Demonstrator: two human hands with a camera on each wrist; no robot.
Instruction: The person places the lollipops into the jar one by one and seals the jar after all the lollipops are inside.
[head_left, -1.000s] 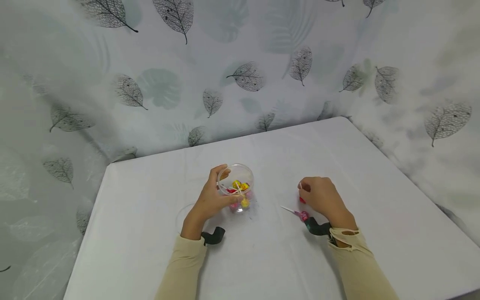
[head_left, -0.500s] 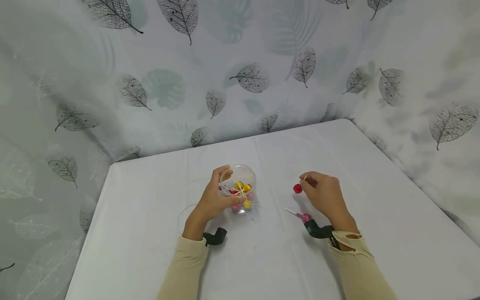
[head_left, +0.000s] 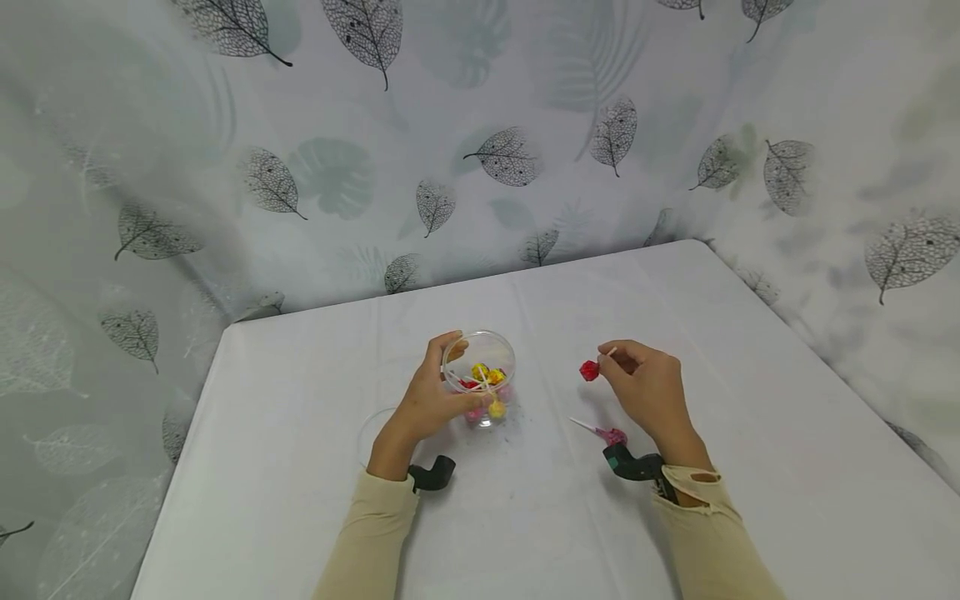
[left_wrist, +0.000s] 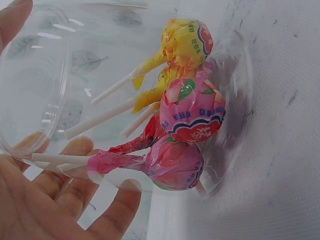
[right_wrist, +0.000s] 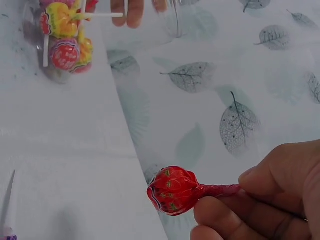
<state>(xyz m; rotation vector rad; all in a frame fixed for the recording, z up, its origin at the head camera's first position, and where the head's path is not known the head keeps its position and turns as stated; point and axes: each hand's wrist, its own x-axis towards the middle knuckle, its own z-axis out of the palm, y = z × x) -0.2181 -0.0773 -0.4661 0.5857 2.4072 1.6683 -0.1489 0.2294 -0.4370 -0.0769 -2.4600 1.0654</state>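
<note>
A clear plastic jar stands on the table, my left hand curled round its side. Inside are several wrapped lollipops; the left wrist view shows a yellow lollipop on top and a pink lollipop below it, white sticks toward the mouth. To the right, my right hand pinches a red lollipop by its stick, held above the table. In the right wrist view the wrapped red head points away from the thumb and fingers. Another pink-purple lollipop lies on the table beneath my right hand.
A clear round lid lies on the white-covered table, partly behind my left wrist. A leaf-patterned curtain hangs along the table's back and sides. Dark wrist camera mounts stick out from both wrists.
My right hand has raised the red lollipop from the table and turned its head outward to the left. My left hand keeps its hold on the jar. The head view has shifted slightly.
</note>
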